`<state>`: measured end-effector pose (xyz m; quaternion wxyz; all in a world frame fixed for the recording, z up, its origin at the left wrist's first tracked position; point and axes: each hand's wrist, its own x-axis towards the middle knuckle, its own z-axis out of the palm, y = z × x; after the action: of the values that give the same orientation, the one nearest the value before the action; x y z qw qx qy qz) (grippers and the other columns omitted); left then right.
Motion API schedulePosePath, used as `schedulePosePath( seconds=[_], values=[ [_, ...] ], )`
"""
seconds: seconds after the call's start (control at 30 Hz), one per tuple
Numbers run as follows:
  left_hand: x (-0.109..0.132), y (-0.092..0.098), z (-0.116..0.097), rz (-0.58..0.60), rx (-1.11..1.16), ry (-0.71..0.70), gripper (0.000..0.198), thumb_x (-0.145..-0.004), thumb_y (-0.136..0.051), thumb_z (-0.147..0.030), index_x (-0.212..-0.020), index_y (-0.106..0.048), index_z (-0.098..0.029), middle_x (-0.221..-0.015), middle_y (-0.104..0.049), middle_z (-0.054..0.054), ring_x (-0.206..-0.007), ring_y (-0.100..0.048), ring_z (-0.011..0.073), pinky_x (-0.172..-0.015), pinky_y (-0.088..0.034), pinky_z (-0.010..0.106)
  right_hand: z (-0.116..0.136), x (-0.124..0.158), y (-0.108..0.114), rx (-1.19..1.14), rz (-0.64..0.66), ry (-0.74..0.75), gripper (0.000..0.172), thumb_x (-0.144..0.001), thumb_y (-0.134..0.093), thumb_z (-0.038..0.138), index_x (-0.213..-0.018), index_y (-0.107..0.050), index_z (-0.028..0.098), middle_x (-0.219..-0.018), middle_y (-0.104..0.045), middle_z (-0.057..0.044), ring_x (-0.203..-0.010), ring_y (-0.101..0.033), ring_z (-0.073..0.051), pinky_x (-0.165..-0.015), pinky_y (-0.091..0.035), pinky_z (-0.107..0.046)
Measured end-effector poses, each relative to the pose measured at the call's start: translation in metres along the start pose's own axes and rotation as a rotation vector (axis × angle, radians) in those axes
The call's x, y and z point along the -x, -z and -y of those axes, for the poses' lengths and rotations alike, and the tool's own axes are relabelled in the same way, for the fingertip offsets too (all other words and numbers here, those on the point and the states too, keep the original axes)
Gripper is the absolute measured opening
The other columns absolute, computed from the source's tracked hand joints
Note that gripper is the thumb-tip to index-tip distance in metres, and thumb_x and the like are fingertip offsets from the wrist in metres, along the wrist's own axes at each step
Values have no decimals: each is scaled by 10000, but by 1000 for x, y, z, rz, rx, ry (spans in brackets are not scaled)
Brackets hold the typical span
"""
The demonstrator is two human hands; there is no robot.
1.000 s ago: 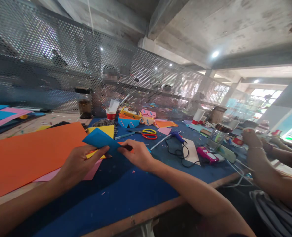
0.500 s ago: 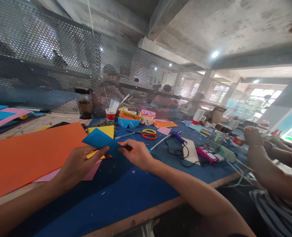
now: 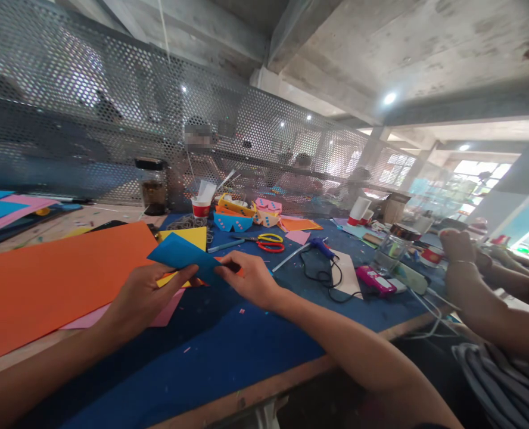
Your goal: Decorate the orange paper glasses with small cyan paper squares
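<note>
A blue craft sheet (image 3: 184, 256) is pinched between my two hands above the blue-covered table. My left hand (image 3: 151, 292) grips its lower left part, thumb on top. My right hand (image 3: 249, 277) has thumb and fingers closed on its right end. Bits of yellow and orange sheet show under the blue one by my left fingers; I cannot tell whether these are held too. A yellow sheet (image 3: 195, 237) lies just behind. Left of my hands is a large orange sheet (image 3: 68, 274), with a pink sheet (image 3: 168, 310) partly under it.
Yellow-and-red scissors (image 3: 270, 242), folded blue paper pieces (image 3: 233, 222), a blue glue gun (image 3: 322, 247) with its cord and a magenta device (image 3: 376, 281) lie beyond my right hand. Glass jars (image 3: 153, 187) and a paper cup (image 3: 201, 208) stand near the mesh partition. Another person's arm (image 3: 470, 286) is at right.
My hands and the blue sheet keep almost the same place, with only a slight shift of the sheet. The other person's arm at right has moved a little.
</note>
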<state>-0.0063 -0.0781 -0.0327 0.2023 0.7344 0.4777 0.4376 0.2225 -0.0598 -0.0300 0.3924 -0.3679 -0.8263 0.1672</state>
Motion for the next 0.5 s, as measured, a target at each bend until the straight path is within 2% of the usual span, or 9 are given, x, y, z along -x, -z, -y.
schedulePosePath(
  seconds=[0.33, 0.5],
  values=[
    [0, 1, -3, -10, 3, 0, 417, -885, -601, -595, -741, -826, -275, -877, -843, 23, -881, -774, 287, -802, -578, 304, 1, 0, 0, -21, 9, -28, 216, -985, -619, 389, -984, -721, 199, -883, -725, -13, -780, -639, -148, -718, -450, -232],
    [-1, 1, -6, -38, 9, -3, 417, -883, -593, -587, -697, -808, -281, -849, -836, 29, -860, -769, 294, -785, -575, 321, -5, -1, -1, -12, 9, 7, 211, -949, -664, 399, -954, -711, 193, -842, -701, -1, -753, -614, -143, -700, -430, -232]
  ],
)
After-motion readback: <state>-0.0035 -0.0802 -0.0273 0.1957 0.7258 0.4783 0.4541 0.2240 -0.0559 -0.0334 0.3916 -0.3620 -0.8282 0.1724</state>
